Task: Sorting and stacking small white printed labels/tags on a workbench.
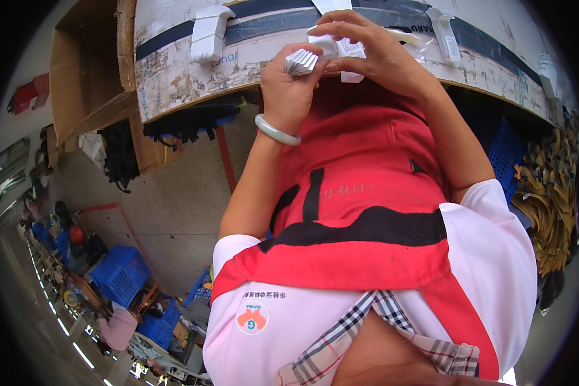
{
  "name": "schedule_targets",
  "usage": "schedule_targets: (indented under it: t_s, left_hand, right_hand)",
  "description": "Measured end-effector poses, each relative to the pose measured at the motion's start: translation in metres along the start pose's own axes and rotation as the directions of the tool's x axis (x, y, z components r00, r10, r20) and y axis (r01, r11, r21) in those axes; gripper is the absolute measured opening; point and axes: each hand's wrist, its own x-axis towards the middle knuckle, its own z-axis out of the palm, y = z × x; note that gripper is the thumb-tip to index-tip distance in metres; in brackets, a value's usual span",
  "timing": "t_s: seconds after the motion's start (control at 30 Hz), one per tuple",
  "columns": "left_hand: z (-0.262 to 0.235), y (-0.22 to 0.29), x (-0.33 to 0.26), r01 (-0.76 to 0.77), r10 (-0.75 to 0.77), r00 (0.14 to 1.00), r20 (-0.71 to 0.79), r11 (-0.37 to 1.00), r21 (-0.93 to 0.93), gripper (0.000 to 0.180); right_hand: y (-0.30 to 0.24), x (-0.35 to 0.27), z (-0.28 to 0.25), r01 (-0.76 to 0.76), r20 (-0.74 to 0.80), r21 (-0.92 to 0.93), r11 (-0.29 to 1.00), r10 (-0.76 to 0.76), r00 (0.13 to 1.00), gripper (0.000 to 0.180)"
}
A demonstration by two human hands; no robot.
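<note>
My left hand (288, 87) is closed around a fanned stack of folded white cards (301, 62), their edges pointing toward me. Close beside it, my right hand (379, 55) has its fingers curled over a white printed card (350, 50), thumb toward the left hand. Whether the right fingertips grip this card or only touch it is partly hidden. Both hands are over the near edge of the worktable (180, 83). A bundle of white cards (209, 35) lies on the table to the left, and another white card bundle (445, 35) lies to the right.
An open cardboard box (83, 77) stands left of the table. Black straps (119, 154) hang below it. Blue crates (121, 273) are on the floor at left, with a person (117, 329) nearby. At right are a blue crate (505, 154) and a pile of brown strips (550, 199).
</note>
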Motion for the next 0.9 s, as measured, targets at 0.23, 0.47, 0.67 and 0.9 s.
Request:
schedule_targets:
  t_s: [0.23,0.47,0.67,0.9]
  left_hand:
    - [-0.017,0.022,-0.020,-0.074,0.073,0.997,-0.018,0.997,-0.024,0.024]
    - [-0.020,0.017,-0.032,0.143,-0.142,0.990,0.013,0.985,-0.101,0.018]
    - [-0.016,0.015,-0.024,-0.266,0.262,0.964,0.046,0.950,0.165,0.017]
    - [-0.017,0.009,-0.033,-0.139,0.135,0.990,0.040,0.985,0.098,0.014]
  right_hand:
    - [-0.040,-0.003,-0.014,-0.553,0.394,0.502,0.665,0.393,0.831,0.023]
    - [-0.046,-0.010,-0.009,-0.535,0.367,0.604,0.591,0.389,0.845,0.019]
    - [-0.044,-0.014,-0.008,-0.605,0.377,0.571,0.555,0.477,0.794,0.014]
    - [-0.047,-0.017,-0.006,-0.617,0.392,0.585,0.527,0.482,0.783,0.019]
